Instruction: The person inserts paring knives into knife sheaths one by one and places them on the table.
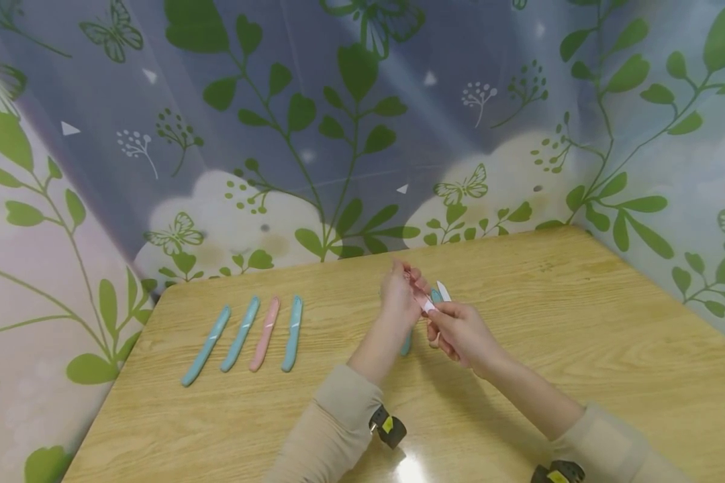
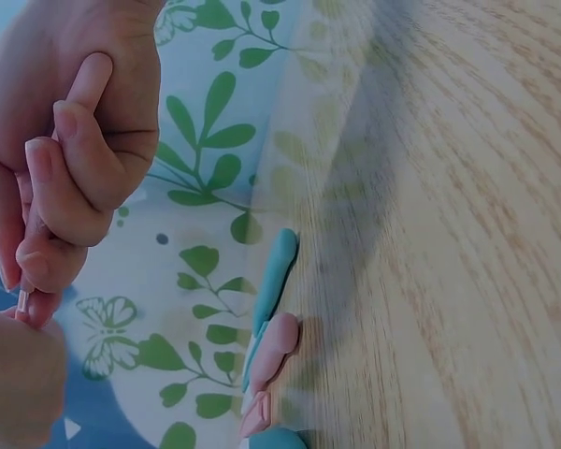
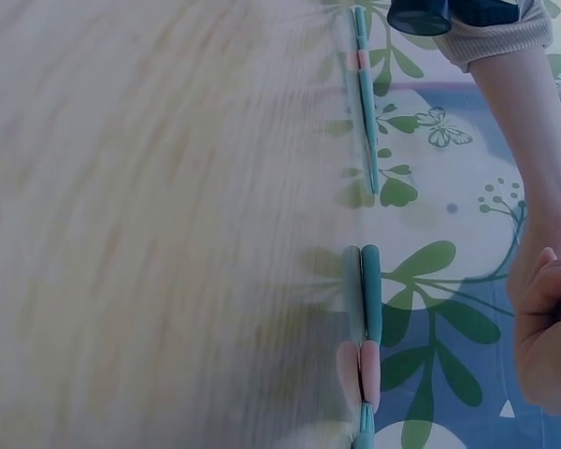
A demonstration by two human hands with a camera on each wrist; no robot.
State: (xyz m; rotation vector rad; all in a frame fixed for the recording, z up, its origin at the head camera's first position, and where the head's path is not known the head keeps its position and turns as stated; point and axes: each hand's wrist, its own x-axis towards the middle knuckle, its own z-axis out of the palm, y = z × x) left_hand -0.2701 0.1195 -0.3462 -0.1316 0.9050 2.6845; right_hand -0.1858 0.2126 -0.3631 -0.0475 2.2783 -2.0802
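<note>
Fingers of our right hand (image 1: pixel 460 333) are gripping a pink knife (image 1: pixel 422 299) by its handle, while those of our left hand (image 1: pixel 397 298) are closing round its other end. Presumably we are holding it from both ends to steady it, since it is hovering above the table (image 1: pixel 580 329) with nothing bracing it from beneath. White is showing on it just beside our right fingertips, but whether its parts are fully joined we cannot tell.

Off to the left, a first teal knife (image 1: pixel 207 345), a second teal knife (image 1: pixel 239 334), a paler pink knife (image 1: pixel 264 334) and a third teal knife (image 1: pixel 293 334) are lying side by side, apart and slanting much alike. We are reading that tidy row as deliberate, giving each piece its own room.

Beyond our right hand, a white blade (image 1: pixel 444 291) and a teal piece (image 1: pixel 437 296) are poking out together, and a teal handle (image 1: pixel 406 343) is showing between our forearms. Our own hands are standing in the way, hiding how many pieces are lying there. Leaf-printed cloth (image 1: pixel 314 40) is hanging behind the table.
</note>
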